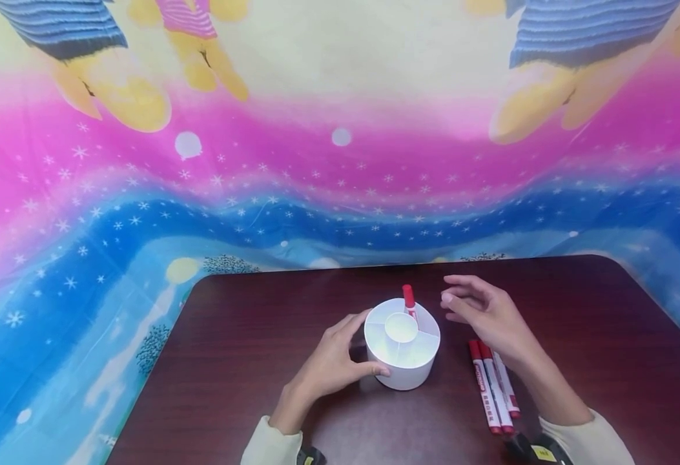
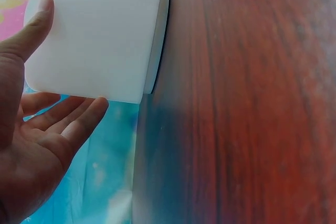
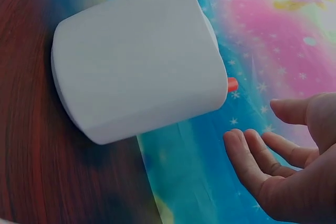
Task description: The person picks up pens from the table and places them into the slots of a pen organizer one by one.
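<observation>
A round white pen holder (image 1: 405,378) with several compartments around a central cup stands on the table. In its far compartment a red-capped marker (image 1: 408,297) stands tilted, cap up. My left hand (image 1: 334,358) holds the holder from the left, thumb along the near wall and fingers around the far side; the left wrist view shows the thumb (image 2: 39,27) on the smooth white wall. My right hand (image 1: 493,316) hovers right of the holder, apart from it, with loosely bent fingers and nothing in them. Below it lie several red-and-white markers (image 1: 491,387), side by side.
The dark reddish wooden table (image 1: 229,381) has a rounded back edge. A colourful printed cloth (image 1: 316,168) hangs behind and to the sides of it. Dark wrist devices (image 1: 540,450) sit at both cuffs near the front.
</observation>
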`<state>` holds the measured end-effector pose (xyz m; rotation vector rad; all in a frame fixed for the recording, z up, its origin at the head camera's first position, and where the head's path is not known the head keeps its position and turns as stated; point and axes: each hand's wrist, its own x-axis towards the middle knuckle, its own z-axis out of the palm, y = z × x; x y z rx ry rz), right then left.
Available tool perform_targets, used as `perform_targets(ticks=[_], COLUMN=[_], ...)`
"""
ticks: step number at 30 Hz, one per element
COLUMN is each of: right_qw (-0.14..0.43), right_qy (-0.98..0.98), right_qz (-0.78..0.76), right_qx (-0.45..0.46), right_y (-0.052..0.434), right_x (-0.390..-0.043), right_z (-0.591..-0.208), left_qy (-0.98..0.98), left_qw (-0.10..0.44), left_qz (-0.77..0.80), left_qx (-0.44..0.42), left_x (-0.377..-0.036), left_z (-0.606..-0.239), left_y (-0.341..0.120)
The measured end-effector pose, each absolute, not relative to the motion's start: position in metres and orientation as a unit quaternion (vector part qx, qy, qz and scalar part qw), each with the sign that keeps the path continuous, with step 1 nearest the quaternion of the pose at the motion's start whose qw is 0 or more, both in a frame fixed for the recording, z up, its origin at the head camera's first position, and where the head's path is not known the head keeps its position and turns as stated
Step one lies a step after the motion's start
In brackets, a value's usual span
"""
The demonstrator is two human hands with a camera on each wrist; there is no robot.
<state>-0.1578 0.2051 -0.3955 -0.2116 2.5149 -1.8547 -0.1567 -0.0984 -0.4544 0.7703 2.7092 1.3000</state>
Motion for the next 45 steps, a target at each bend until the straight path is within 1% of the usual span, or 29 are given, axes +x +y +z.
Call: perform_targets(ticks=[4, 10, 18, 33, 45], right_qw=[0.0, -0.017, -0.018, -0.007, 0.025], right_qy=[0.81, 0.818, 0.834, 0.839, 0.853], right_qz=[-0.581, -0.569, -0.547, -0.542, -0.522], right_qx=[-0.074, -0.079, -0.067, -0.047, -0.007], right_y=[0.214, 0.234, 0.255, 0.275, 0.289], right_x=[-0.153, -0.145, -0.136, -0.127, -0.12], right_z=[-0.398, -0.403, -0.409, -0.425, -0.444], left_qy=[0.88, 0.861, 0.88, 0.882, 0.883], left_qw=[0.021, 0.037, 0.02, 0.019, 0.022], left_qz=[0.405, 0.451, 0.409, 0.406, 0.405], left_qx=[0.246, 0.232, 0.24, 0.236, 0.238], left_x=[-0.155, -0.154, -0.153, -0.153, -0.155], left_z=[-0.453, -0.449, -0.45, -0.449, -0.451], left_y=[-0.101, -0.106, -0.103, -0.101, -0.1])
